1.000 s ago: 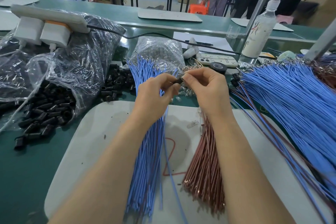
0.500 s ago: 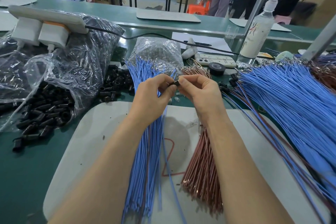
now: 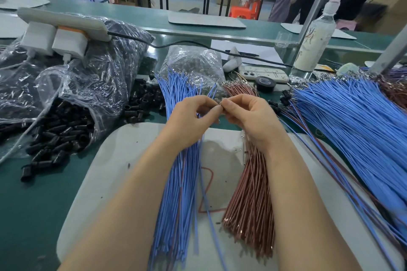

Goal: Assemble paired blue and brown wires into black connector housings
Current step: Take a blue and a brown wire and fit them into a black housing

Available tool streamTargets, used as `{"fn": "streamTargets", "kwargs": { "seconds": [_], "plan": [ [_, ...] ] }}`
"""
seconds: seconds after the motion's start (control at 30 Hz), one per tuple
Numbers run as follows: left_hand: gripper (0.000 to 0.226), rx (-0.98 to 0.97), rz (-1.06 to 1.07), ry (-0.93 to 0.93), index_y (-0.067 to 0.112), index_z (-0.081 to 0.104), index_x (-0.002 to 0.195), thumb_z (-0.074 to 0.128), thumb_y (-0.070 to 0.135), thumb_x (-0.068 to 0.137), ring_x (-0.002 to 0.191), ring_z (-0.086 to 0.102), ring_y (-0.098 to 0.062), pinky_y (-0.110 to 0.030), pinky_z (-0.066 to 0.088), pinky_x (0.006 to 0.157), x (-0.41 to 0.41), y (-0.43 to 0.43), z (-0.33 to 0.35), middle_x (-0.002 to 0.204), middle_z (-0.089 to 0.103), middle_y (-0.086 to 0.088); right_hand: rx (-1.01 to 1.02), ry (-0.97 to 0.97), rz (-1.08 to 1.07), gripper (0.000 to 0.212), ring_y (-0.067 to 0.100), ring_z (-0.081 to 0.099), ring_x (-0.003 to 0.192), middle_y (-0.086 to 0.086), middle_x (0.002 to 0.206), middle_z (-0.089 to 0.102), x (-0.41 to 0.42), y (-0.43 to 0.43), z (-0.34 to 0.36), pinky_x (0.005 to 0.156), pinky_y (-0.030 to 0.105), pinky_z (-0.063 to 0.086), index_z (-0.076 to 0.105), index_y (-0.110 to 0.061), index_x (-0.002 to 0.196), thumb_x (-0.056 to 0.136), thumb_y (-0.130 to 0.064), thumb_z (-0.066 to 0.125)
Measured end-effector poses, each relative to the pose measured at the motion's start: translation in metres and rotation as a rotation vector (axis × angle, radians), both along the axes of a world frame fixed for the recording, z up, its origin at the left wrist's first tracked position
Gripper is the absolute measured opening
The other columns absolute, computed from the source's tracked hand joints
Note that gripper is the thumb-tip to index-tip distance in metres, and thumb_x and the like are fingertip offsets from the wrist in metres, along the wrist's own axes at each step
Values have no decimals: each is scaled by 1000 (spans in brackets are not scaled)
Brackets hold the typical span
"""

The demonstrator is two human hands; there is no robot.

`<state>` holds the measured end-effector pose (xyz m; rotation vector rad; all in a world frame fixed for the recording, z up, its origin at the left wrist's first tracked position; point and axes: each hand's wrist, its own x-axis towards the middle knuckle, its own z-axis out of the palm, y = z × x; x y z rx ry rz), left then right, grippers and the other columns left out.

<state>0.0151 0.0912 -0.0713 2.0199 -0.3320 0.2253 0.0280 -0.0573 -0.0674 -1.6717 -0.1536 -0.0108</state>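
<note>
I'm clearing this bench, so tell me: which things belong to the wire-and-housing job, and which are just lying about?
Job in hand: blue wires, brown wires, black housings, white mat, left hand and right hand pinching a small part together.

Lying about: phone, tape roll, bottle, power strip, paper sheet.
</note>
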Motion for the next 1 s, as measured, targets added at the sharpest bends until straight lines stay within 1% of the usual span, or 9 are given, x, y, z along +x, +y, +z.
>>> {"fn": "streamTargets", "kwargs": {
  "seconds": [0.07, 0.2, 0.3, 0.47, 0.6, 0.73, 0.83, 0.9, 1.0],
  "plan": [
    [12, -99, -74, 77, 19, 66, 83, 59, 24, 91, 72, 63, -5, -22, 50, 75, -1, 1, 3, 70, 68, 7, 16, -4, 34, 8, 5, 56, 62, -1, 69, 66, -1, -6, 2, 62, 16, 47, 67, -15, 78, 83, -21, 69],
    [14, -196, -137, 138, 14, 66, 82, 59, 22, 92, 67, 60, -2, -13, 48, 71, -3, 1, 6, 65, 65, 9, 112, 7, 89, 22, 11, 51, 65, 0, 67, 65, -1, -9, 3, 64, 21, 42, 67, -14, 75, 69, -35, 69],
    [16, -254, -145, 194, 14, 66, 81, 58, 22, 92, 66, 59, -2, -15, 48, 73, -4, 0, 7, 64, 63, 8, 169, 21, 99, 21, 8, 48, 59, -3, 61, 62, 1, -7, 2, 60, 19, 40, 65, -13, 72, 70, -34, 67],
    [17, -195, -71, 180, 16, 66, 76, 60, 22, 91, 57, 56, 4, -9, 44, 62, -3, -1, 8, 58, 61, 10, 126, -21, 32, 19, 10, 45, 59, -1, 60, 60, 3, 0, -3, 61, 24, 37, 65, -14, 68, 84, -24, 65],
    [27, -298, -109, 220, 19, 62, 65, 59, 24, 91, 54, 47, -8, -18, 41, 60, -5, 0, 10, 55, 57, 9, 279, -24, 70, 21, 10, 40, 55, 1, 60, 56, 3, 1, -1, 59, 24, 32, 66, -15, 67, 77, -34, 66],
    [26, -321, -91, 247, 15, 63, 67, 59, 24, 91, 60, 44, -15, -21, 37, 58, -4, -1, 10, 54, 56, 8, 114, -131, -8, 25, 10, 37, 54, -2, 56, 49, 3, 4, -2, 57, 20, 33, 61, -9, 73, 92, -26, 60],
    [21, -295, 2, 215, 15, 65, 70, 61, 21, 90, 54, 52, -2, -14, 43, 60, -2, -3, 7, 53, 58, 9, -164, -275, -145, 25, 2, 38, 49, -13, 51, 48, 3, 11, -5, 53, 17, 33, 60, -16, 72, 94, -27, 59],
    [20, -224, 62, 168, 15, 66, 70, 62, 20, 89, 48, 51, 6, -7, 40, 54, -1, -4, 5, 54, 60, 9, -281, -338, -198, 22, 0, 42, 49, -14, 53, 49, 3, 14, -7, 53, 15, 32, 61, -17, 75, 94, -30, 59],
    [20, -170, 45, 162, 16, 65, 71, 62, 24, 89, 49, 51, 6, -6, 39, 53, -3, 0, 4, 56, 61, 9, -177, -286, -250, 28, 0, 41, 51, -12, 59, 48, 6, 4, -6, 55, 19, 33, 60, -14, 82, 94, -39, 54]
  ]
}}
